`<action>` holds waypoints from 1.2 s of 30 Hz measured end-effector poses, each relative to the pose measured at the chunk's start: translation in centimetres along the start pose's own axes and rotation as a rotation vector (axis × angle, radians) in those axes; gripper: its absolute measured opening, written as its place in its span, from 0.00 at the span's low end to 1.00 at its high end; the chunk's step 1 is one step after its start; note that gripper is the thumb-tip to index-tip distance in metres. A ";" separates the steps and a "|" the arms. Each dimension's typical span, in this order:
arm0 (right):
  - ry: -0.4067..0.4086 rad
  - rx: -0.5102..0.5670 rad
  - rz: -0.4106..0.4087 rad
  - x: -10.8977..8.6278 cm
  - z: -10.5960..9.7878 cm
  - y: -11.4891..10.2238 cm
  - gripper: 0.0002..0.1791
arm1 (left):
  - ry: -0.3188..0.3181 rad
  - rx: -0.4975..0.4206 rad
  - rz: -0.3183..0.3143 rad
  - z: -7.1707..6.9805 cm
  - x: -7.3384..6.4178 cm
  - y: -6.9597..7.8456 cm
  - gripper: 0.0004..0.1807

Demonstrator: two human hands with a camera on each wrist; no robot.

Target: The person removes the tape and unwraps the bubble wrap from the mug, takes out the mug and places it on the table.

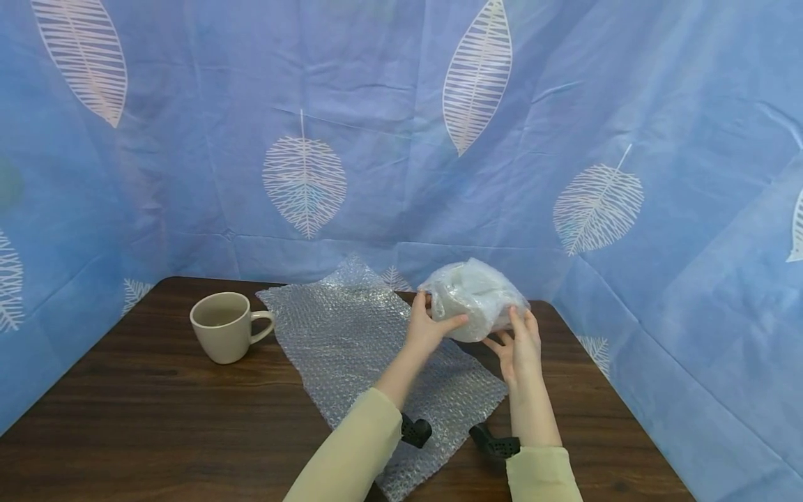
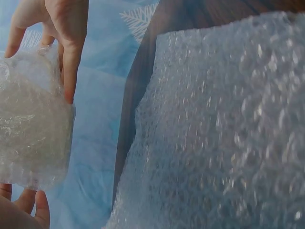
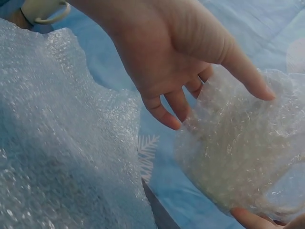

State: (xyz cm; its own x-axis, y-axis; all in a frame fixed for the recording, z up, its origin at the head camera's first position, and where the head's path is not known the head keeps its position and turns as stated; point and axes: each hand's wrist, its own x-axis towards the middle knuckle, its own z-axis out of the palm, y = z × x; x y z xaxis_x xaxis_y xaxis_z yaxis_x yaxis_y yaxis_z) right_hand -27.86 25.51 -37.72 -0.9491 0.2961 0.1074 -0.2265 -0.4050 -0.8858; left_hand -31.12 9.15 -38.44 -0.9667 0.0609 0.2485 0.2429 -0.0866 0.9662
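Note:
Both hands hold up a bundle wrapped in bubble wrap (image 1: 473,296) over the far right part of the table. A pale, rounded thing shows dimly through the layers; its kind is hidden. My left hand (image 1: 429,324) grips the bundle's left end, thumb across the near face and fingers behind. At the other end my right hand (image 1: 517,341) holds it, fingertips on the side and underneath. In the right wrist view the left hand (image 3: 167,57) has its thumb on top of the wrap (image 3: 233,148). Below the bundle lies a flat sheet of bubble wrap (image 1: 364,341).
A cream mug (image 1: 222,328) stands upright on the left of the dark wooden table (image 1: 157,418), handle towards the sheet's left edge. Blue cloth with white leaf prints (image 1: 389,174) hangs behind and at both sides. Black wrist-camera mounts (image 1: 495,443) sit at the wrists.

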 end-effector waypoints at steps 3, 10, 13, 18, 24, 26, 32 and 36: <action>-0.015 -0.008 0.002 -0.1 0.3 0.0 0.27 | -0.002 0.010 0.002 -0.6 0.0 -0.1 0.43; -0.055 0.006 0.018 -0.4 1.0 0.1 0.18 | 0.002 0.066 0.020 -2.0 0.1 -0.2 0.46; -0.068 0.016 0.034 -0.5 1.4 0.3 0.17 | -0.005 0.070 0.025 -2.6 0.1 -0.2 0.46; -0.083 0.005 0.053 -0.6 1.9 0.8 0.18 | -0.019 0.068 0.018 -3.8 0.0 0.0 0.44; -0.124 -0.006 0.057 -0.8 2.4 1.5 0.17 | -0.019 0.042 0.032 -5.1 -0.1 0.0 0.42; -0.139 -0.017 0.055 -0.8 2.6 1.8 0.17 | -0.021 0.040 0.031 -5.6 -0.1 0.0 0.42; -0.181 -0.027 0.060 -0.9 2.9 2.4 0.15 | -0.017 0.042 0.030 -6.9 -0.5 0.0 0.43; -0.217 -0.045 0.067 -0.9 3.1 2.7 0.15 | -0.016 0.022 0.017 -7.5 -0.8 -0.1 0.43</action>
State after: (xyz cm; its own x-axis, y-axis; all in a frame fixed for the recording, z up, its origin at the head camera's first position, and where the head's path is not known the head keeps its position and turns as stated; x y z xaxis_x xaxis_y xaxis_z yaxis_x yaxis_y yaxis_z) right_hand -28.25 21.46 -38.86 -0.9875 0.0752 0.1382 -0.1565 -0.3771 -0.9129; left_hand -30.97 1.63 -39.28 -0.9611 0.0757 0.2655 0.2609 -0.0659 0.9631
